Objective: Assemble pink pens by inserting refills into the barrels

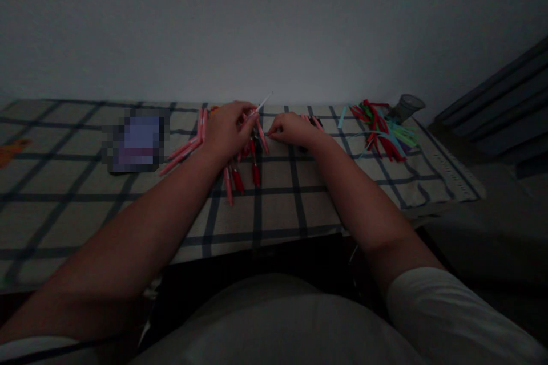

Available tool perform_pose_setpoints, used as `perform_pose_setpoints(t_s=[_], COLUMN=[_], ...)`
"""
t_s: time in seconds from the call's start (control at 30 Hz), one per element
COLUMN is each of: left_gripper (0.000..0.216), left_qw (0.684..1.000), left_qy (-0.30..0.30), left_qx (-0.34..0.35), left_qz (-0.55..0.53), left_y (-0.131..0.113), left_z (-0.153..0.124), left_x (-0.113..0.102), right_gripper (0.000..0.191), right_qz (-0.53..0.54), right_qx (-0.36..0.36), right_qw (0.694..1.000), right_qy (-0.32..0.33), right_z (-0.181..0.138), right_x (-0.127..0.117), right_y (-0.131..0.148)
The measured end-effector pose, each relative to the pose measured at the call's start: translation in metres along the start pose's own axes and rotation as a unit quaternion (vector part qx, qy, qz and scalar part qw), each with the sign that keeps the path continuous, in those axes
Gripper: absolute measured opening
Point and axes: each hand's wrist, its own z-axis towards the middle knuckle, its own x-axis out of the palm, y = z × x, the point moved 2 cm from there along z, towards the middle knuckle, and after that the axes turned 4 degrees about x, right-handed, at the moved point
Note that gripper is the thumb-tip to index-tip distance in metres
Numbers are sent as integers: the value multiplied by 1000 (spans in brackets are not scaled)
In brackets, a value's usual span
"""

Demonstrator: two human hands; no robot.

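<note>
My left hand (226,130) is closed around a slim pink stick with a white pointed end (264,101), which slants up and to the right. Just right of it, my right hand (291,129) has its thumb and fingertips pinched together; whatever is between them is too small and dark to tell. Beneath and beside my left hand lie several pink sticks (182,154). Several red-ended pieces (256,174) hang or lie below its fingers, partly hidden by the hand. More pink and black pieces (315,121) show behind my right wrist.
A checked cloth (278,205) covers the table, which meets a grey wall (274,23). A blurred-out flat device (139,140) lies at left. Coloured strips (381,134) in red, green and blue are piled at right by a dark cup (406,107). The room is dim.
</note>
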Motion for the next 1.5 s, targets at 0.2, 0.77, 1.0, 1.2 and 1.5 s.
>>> perform_pose_setpoints(t_s=[0.2,0.77,1.0,1.2,1.5], left_gripper=[29,31,32,31,32], left_qw=[1000,1000,1000,1000,1000], left_qy=[-7,0,1,7,11], left_qx=[6,3,1,-3,-3], left_qz=[-6,-10,-15,-12,-7], left_y=[2,0,1,1,2], left_z=[0,0,0,-1,-1], left_x=[1,-1,0,0,3], right_gripper=[35,36,33,46,49], right_qz=[17,531,582,572,572], right_qx=[4,70,76,57,55], right_qw=[1000,821,783,783,786], right_qy=[-13,-198,-207,-238,-227], right_z=[-2,23,22,24,23], right_x=[1,26,13,6,8], right_y=[1,-35,-32,-33,-33])
